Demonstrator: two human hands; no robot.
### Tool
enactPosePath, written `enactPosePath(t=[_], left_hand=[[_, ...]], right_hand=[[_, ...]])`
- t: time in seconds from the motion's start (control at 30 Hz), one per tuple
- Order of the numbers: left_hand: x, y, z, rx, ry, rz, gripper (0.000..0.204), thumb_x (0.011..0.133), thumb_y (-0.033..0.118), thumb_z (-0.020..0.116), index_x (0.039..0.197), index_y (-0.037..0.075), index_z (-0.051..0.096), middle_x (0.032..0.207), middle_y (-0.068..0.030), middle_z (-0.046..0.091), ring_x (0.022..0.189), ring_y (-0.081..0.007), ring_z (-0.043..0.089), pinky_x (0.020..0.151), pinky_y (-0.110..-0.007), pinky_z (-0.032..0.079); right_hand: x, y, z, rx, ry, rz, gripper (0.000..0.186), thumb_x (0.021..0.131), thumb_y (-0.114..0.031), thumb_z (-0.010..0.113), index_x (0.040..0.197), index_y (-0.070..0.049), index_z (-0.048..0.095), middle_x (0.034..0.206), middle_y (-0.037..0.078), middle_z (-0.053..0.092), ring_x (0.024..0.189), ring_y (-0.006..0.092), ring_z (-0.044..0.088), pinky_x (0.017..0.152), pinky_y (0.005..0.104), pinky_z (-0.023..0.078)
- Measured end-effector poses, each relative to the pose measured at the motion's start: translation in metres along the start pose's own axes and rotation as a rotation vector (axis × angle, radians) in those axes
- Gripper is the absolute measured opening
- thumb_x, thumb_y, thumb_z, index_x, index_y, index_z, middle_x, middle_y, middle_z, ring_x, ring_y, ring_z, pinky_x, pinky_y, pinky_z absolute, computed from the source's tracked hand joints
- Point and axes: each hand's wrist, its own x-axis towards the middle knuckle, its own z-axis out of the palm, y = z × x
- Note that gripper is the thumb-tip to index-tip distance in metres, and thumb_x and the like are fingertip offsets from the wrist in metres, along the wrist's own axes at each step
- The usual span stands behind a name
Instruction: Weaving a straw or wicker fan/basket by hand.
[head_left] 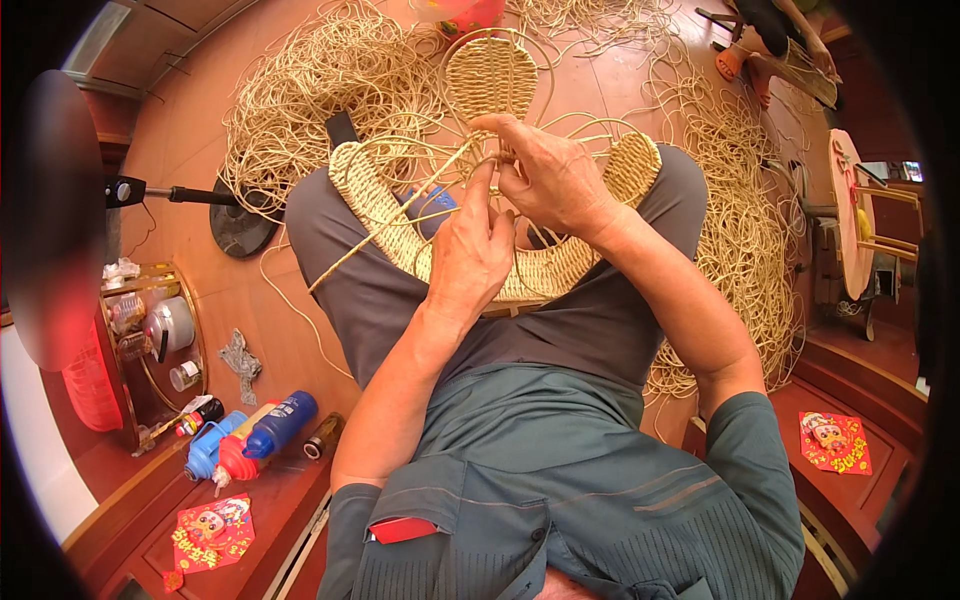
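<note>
Across my lap lies a U-shaped woven frame (545, 275) of pale cord, its two arms pointing away from me. Beyond its opening stands an oval woven panel (490, 75) with a thin rim around it. Loose cord strands (425, 185) fan out between the two, over the frame's left arm. My left hand (470, 250) is closed, its fingers raised and pinching a strand of cord. Against it, my right hand (560, 180) bends over the same spot with thumb and fingers closed on cord. The exact grip point is partly covered by the fingers.
Big tangled heaps of cord lie on the floor at the far left (320, 90) and right (735, 220). Bottles (285, 425) and a wire rack (165, 340) are at my left. A black round stand base (240, 222) sits nearby. Another person (790, 40) is at the far right.
</note>
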Motion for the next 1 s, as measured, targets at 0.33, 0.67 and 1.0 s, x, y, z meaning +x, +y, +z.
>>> enactPosePath(t=[0.33, 0.67, 1.0], left_hand=[[-0.012, 0.006, -0.024, 0.026, 0.036, -0.103, 0.036, 0.107, 0.025, 0.06, 0.08, 0.002, 0.063, 0.065, -0.0147, 0.063, 0.058, -0.023, 0.061, 0.06, -0.041, 0.048], [-0.104, 0.009, -0.11, 0.181, -0.083, -0.275, 0.029, 0.098, 0.024, 0.078, 0.085, 0.001, 0.067, 0.066, -0.0084, 0.055, 0.062, -0.0118, 0.05, 0.06, -0.034, 0.046], [-0.314, -0.196, -0.418, 1.21, 0.079, -0.849, 0.043, 0.087, 0.043, 0.075, 0.106, 0.005, 0.079, 0.101, -0.0262, 0.076, 0.097, -0.0454, 0.074, 0.087, -0.055, 0.056]], right_hand=[[0.002, 0.015, 0.001, 0.041, -0.011, -0.191, 0.024, 0.092, -0.006, 0.067, 0.116, -0.009, 0.067, 0.088, 0.012, 0.07, 0.076, 0.0329, 0.071, 0.069, 0.0432, 0.056], [-0.003, 0.033, 0.007, 0.073, 0.092, -0.187, 0.015, 0.094, -0.016, 0.078, 0.105, -0.01, 0.07, 0.093, 0.009, 0.071, 0.079, 0.031, 0.071, 0.067, 0.0405, 0.056], [-0.006, 0.034, 0.012, -0.01, 0.078, -0.241, 0.017, 0.1, -0.024, 0.069, 0.105, -0.012, 0.059, 0.092, 0.011, 0.063, 0.087, 0.0358, 0.071, 0.074, 0.0466, 0.058]])
